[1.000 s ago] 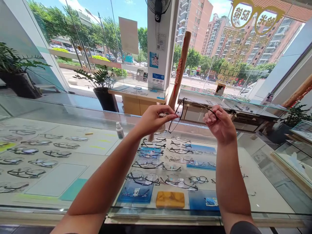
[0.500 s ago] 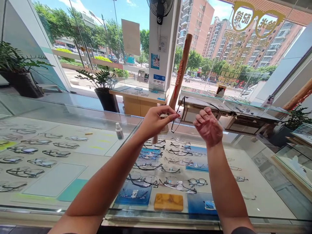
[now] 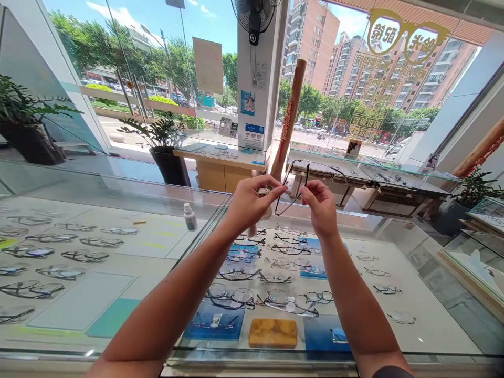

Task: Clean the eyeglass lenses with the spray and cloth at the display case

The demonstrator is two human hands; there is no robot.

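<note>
Above the glass display counter (image 3: 378, 231), a pair of thin dark-rimmed eyeglasses (image 3: 290, 206) is held up between both hands. My left hand (image 3: 252, 206) pinches one side of the frame between thumb and fingers. Something pale beige (image 3: 252, 231) shows under that palm; its kind is unclear. My right hand (image 3: 323, 206) is closed, thumb against fingers, at the other side of the frame beside a dark temple arm. The fingers partly hide the rims.
Under the glass lie several rows of eyeglasses (image 3: 291, 262) and a yellow-brown case (image 3: 273, 333). A small white bottle (image 3: 190, 217) stands left of my forearm. Beyond are a slanted wooden post (image 3: 291, 115), a potted plant (image 3: 167, 163) and a low cabinet (image 3: 220, 170).
My right hand has moved left from beside the eyeglasses, and its raised, curled fingers have closed on the frame. My left hand keeps its hold. The view has shifted slightly.
</note>
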